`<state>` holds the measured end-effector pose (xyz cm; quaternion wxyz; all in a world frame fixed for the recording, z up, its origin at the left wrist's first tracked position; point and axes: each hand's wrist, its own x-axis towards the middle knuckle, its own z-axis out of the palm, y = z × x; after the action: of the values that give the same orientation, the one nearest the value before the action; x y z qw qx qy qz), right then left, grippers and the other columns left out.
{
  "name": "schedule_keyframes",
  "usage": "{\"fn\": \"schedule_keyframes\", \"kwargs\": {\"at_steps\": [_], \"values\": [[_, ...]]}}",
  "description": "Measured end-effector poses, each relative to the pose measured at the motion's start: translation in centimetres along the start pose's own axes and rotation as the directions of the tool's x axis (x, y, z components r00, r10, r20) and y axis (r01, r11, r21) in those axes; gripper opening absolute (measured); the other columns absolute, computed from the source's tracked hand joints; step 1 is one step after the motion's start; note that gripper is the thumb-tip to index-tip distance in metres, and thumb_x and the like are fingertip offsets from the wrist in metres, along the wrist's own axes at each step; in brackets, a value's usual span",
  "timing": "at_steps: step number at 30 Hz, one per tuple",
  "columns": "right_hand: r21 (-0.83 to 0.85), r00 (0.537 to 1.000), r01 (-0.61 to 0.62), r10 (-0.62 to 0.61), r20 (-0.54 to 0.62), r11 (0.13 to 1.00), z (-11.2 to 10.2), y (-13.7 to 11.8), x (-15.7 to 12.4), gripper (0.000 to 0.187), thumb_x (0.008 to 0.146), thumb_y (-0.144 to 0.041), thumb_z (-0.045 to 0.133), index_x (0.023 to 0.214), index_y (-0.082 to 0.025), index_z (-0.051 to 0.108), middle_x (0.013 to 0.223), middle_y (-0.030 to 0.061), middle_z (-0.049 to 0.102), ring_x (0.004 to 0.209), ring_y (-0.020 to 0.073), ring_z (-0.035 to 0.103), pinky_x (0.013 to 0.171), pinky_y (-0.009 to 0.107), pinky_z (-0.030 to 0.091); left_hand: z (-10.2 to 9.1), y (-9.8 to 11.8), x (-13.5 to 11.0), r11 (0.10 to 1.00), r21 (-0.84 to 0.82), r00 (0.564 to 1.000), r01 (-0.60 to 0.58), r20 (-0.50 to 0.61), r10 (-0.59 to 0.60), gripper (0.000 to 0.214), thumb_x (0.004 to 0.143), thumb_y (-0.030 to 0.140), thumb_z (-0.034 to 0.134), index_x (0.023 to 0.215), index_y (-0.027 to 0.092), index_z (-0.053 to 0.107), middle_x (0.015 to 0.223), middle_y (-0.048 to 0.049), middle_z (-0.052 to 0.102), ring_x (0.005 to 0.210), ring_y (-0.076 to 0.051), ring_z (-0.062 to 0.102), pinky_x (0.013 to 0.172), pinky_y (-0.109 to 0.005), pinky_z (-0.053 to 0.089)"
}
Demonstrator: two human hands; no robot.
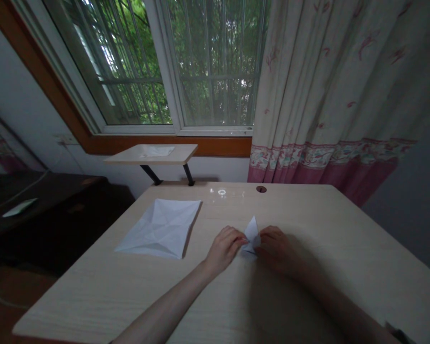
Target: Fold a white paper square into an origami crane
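Note:
Between my two hands is a small piece of folded white paper, one pointed tip of it standing up above my fingers. My left hand pinches its left side with thumb and fingers. On the opposite side my right hand grips the paper's right edge, its fingers bent and partly in shadow. The paper's lower folds are partly hidden by the fingers. To the left, a creased square sheet of white paper lies spread on the wooden desk, its corners slightly lifted.
A small raised shelf on black legs stands at the desk's back left, with white paper on it. Near the back edge is a round cable hole. A curtain hangs behind the desk, and a dark table stands at left.

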<state>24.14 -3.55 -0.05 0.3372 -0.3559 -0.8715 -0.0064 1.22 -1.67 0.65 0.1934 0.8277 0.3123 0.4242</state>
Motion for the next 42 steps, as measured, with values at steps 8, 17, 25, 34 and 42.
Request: {"fn": "schedule_keyframes", "kwargs": {"at_steps": [8,17,25,34,42], "values": [[0.225,0.98,-0.171,0.142,0.14,0.959,-1.4,0.6,0.6,0.011,0.093,-0.025,0.058,0.086,-0.02,0.065,0.089,0.0044,0.066,0.085,0.0193,0.06,0.076,0.033,0.05,0.3,0.0,0.0,0.966,0.249,0.991,-0.074,0.126,0.043,0.025,0.103,0.034,0.045,0.095,0.018,0.063,0.086,-0.0048,0.067,0.081,-0.019,0.059,0.077,-0.031,0.044],[0.168,0.974,-0.227,0.221,0.054,0.959,-3.2,2.1,-0.9,0.009,0.091,-0.023,0.058,0.085,-0.024,0.065,0.085,0.0026,0.068,0.082,0.0192,0.062,0.074,0.032,0.05,0.6,1.2,1.8,0.98,0.196,0.977,-0.021,0.212,-0.021,0.023,0.097,0.026,0.055,0.119,0.02,0.057,0.106,-0.0066,0.062,0.097,-0.021,0.058,0.086,-0.034,0.047],[-0.109,0.969,-0.209,0.191,-0.159,0.972,-4.5,6.2,-2.9,0.014,0.093,-0.026,0.054,0.081,-0.022,0.061,0.084,0.006,0.067,0.08,0.0211,0.061,0.072,0.034,0.049,4.9,3.0,4.5,0.996,-0.017,0.979,0.089,0.185,-0.085,0.025,0.099,0.03,0.049,0.12,0.026,0.061,0.097,-0.0018,0.058,0.088,-0.015,0.057,0.08,-0.026,0.046],[-0.255,0.908,-0.35,0.259,-0.329,0.901,-5.1,8.8,-5.0,0.019,0.094,-0.03,0.052,0.078,-0.022,0.059,0.081,0.0064,0.065,0.081,0.0225,0.06,0.075,0.035,0.047,10.5,2.9,7.5,0.89,-0.214,0.912,0.403,0.182,-0.369,0.029,0.097,0.035,0.044,0.087,0.018,0.065,0.075,0.0006,0.065,0.067,-0.014,0.058,0.063,-0.023,0.041],[-0.459,0.846,-0.513,0.337,-0.412,0.725,-5.8,9.8,-5.9,0.023,0.094,-0.031,0.049,0.079,-0.019,0.062,0.082,0.0089,0.066,0.081,0.0241,0.058,0.076,0.036,0.042,14.4,1.6,9.8,0.871,-0.187,0.889,0.455,0.143,-0.434,0.018,0.089,0.018,0.05,0.102,0.016,0.063,0.089,-0.0026,0.067,0.077,-0.015,0.06,0.075,-0.026,0.048]]}}
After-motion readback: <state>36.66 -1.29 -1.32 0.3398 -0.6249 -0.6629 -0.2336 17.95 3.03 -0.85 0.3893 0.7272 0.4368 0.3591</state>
